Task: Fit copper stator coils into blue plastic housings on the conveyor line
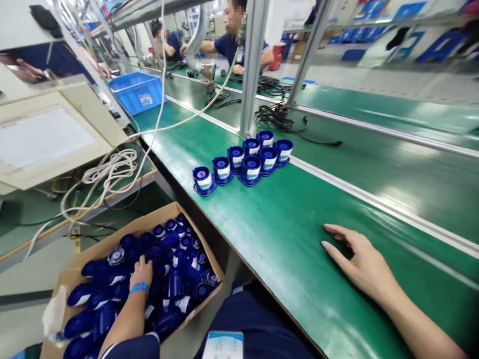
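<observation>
My left hand reaches down into a cardboard box on the floor at the lower left, its fingers buried among several dark blue plastic parts; what the fingers hold is hidden. A blue band sits on that wrist. My right hand rests flat on the green conveyor belt, fingers stretched out and empty. Farther up the belt stand several blue cylindrical parts with white labels, set upright in two rows.
A metal post rises behind the blue parts, with black cables beside it. White cables hang at the left near a beige machine. A blue crate sits farther back. Other people work at the far end.
</observation>
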`<state>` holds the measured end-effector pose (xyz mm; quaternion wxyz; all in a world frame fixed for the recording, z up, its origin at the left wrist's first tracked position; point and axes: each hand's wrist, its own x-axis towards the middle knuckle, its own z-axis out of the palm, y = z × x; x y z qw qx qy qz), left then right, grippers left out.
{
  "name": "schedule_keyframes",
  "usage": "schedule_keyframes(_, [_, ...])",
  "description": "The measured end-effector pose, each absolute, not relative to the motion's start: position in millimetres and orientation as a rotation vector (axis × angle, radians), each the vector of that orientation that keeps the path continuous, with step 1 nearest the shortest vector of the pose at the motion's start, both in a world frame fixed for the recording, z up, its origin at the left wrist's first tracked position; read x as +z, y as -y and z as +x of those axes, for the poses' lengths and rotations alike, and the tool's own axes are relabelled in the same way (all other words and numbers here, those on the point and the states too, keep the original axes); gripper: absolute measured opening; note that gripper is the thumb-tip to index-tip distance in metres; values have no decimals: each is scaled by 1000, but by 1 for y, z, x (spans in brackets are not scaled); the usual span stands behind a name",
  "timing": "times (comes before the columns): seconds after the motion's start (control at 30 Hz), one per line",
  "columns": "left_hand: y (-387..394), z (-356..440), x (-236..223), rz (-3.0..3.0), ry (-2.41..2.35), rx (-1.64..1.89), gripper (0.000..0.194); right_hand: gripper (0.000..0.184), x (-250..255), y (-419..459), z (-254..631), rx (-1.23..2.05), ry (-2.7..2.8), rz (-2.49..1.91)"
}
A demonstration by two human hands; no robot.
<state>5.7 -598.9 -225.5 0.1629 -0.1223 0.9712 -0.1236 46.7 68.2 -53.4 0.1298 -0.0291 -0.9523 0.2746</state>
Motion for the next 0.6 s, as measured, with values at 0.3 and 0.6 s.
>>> schedule_keyframes(0.3, [591, -8, -235, -374, -2912, -252, 26, 41, -40, -59, 45, 874, 2725, -49])
schedule_keyframes(0.6, [596, -11, -213, -817, -3197, 122, 49, 36, -37, -58, 44, 920, 2712, -54])
